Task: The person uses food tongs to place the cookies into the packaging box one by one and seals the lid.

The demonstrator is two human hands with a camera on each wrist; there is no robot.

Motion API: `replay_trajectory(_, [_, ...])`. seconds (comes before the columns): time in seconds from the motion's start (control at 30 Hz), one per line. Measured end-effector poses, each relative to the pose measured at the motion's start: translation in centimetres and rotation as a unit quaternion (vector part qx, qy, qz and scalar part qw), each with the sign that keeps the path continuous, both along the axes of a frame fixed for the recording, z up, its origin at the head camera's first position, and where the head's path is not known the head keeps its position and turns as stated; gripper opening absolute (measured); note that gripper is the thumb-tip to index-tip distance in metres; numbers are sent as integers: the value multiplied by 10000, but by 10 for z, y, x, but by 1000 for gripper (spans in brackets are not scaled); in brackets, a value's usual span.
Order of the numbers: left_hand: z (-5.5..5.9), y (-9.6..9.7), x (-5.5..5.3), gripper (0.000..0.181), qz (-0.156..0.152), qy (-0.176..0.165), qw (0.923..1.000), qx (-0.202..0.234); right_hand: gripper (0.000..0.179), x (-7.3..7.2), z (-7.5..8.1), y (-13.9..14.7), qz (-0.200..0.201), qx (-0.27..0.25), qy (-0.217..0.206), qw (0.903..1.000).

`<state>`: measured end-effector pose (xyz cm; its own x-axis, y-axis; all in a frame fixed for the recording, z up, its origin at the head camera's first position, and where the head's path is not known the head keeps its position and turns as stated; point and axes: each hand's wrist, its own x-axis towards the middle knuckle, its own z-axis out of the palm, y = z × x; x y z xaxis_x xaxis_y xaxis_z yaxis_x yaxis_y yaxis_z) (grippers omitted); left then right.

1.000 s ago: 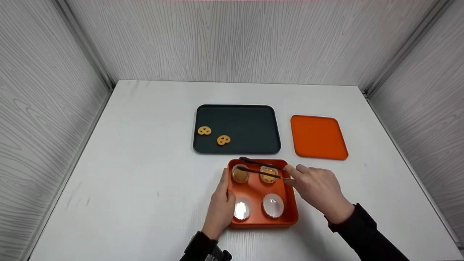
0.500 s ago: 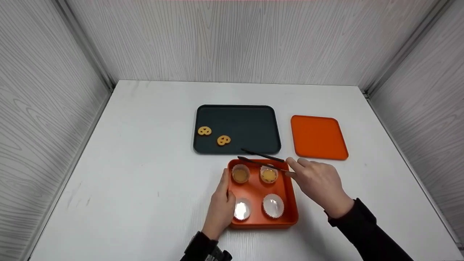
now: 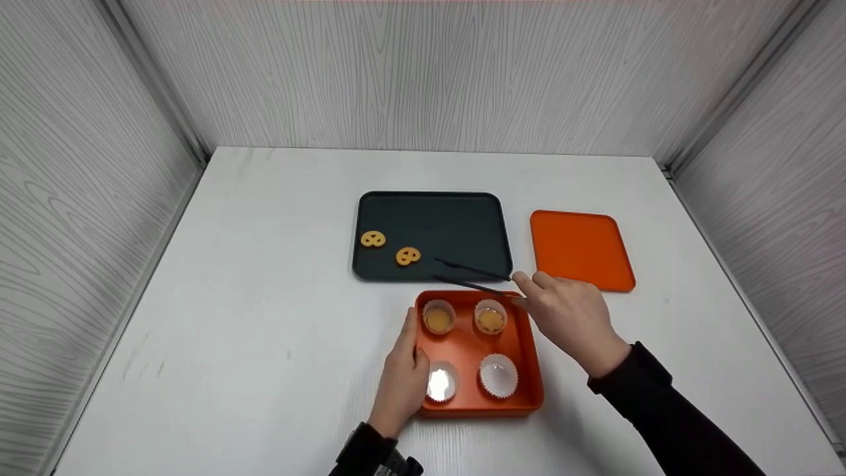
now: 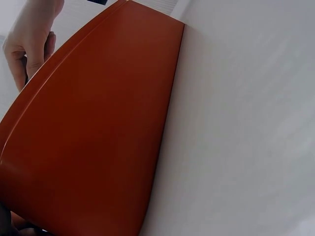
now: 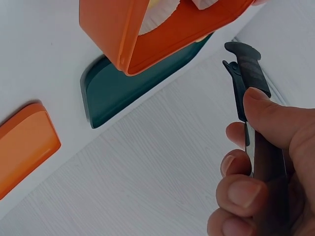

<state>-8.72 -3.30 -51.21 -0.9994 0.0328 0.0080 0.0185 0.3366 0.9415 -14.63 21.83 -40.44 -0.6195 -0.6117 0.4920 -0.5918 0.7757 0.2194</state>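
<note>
My left hand [image 3: 400, 380] rests against the left wall of an orange box [image 3: 466, 354], its fingers straight along the side. Four-cornered and open-topped, the box holds several white paper cups. Both far cups, left [image 3: 438, 317] and right [image 3: 491, 317], have a yellow-brown cookie inside; the near right cup [image 3: 499, 375] shows a bare white bottom. In my right hand [image 3: 570, 316] I grip black-tipped tongs [image 5: 252, 73]. Their tips are spread with nothing between them, over the near right part of a dark green tray [image 3: 456, 225]. Two pretzel-shaped cookies [image 3: 408, 256] lie at the tray's left.
An orange square lid-like tray [image 3: 581, 251] lies right of the dark tray, partly behind my right hand. White table [image 3: 231, 317] surrounds everything. Pale wood-grain panels [image 3: 429, 73] stand at the back and both sides.
My right hand has moved the tongs away from me, from over the box's far cups to over the dark tray's near edge. The left hand and the box have stayed put.
</note>
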Motion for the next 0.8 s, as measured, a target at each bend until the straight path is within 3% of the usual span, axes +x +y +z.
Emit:
replay_trajectory(0.47, [-1,-1,0,66,-20,4,10000,61,34,-21,-3,-22,-276,524,-277,9979])
replay_trajectory(0.8, [1,1,-1,66,9,-228,9997,41,30,-37,-7,-38,-360,781,-382,9956])
